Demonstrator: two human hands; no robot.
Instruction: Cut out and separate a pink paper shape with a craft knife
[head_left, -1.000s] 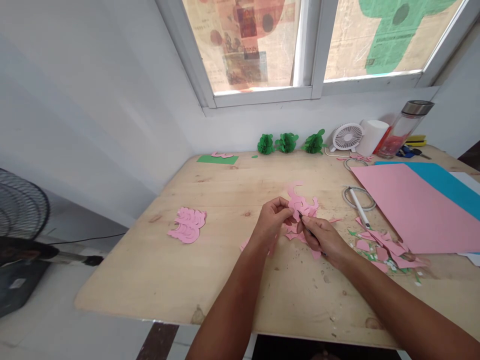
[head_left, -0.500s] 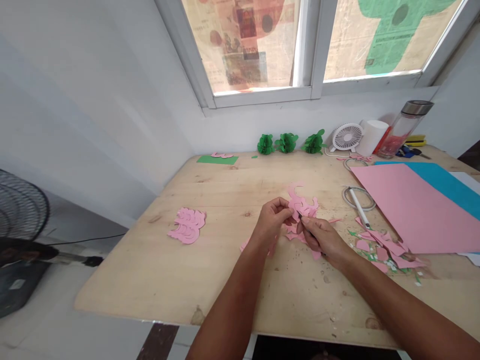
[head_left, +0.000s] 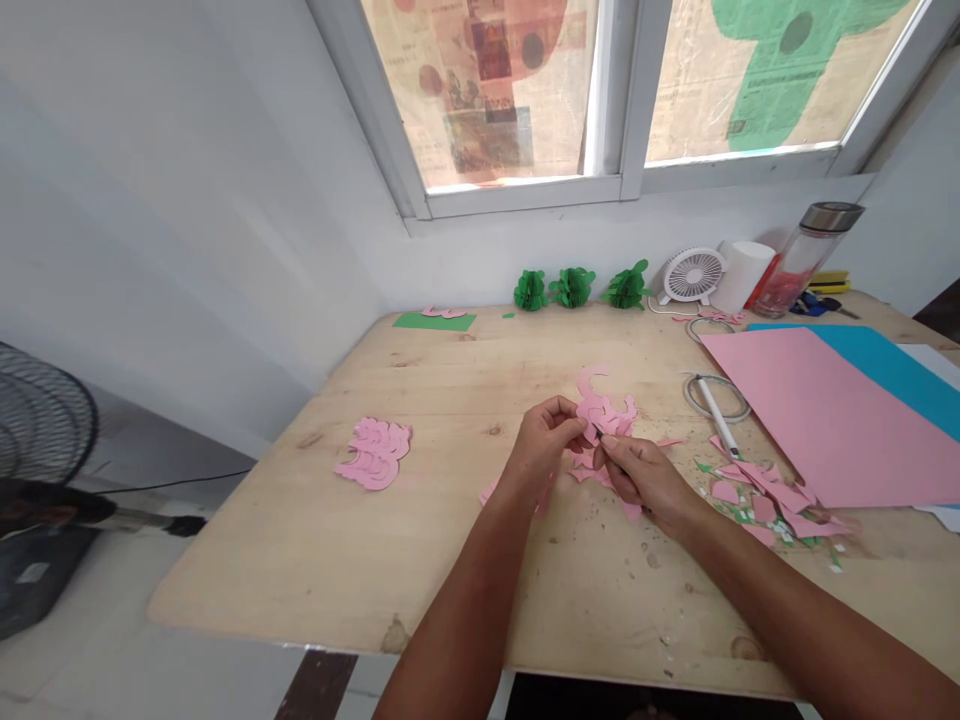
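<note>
My left hand (head_left: 553, 430) pinches a pink paper piece (head_left: 587, 408) with a curvy cut outline over the middle of the table. Closed around a slim dark tool (head_left: 598, 431), my right hand (head_left: 641, 475) keeps its tip against the paper's edge. Most of the tool is hidden by the fingers, so I cannot tell its exact kind. Pink paper offcuts (head_left: 594, 470) lie beneath and around both hands. Off to the left rests a pile of scalloped pink paper cutouts (head_left: 375, 452).
Pink paper sheets (head_left: 832, 420), a white pen (head_left: 718, 415) and a heap of scraps (head_left: 772, 505) lie at the right. Along the wall stand green paper shapes (head_left: 574, 287), a small white fan (head_left: 693, 274) and a glass bottle (head_left: 806, 262). A green sheet (head_left: 409, 320) lies back left.
Both hands stay in nearly the same place. The paper between them has shifted or turned very slightly at the tool's tip.
</note>
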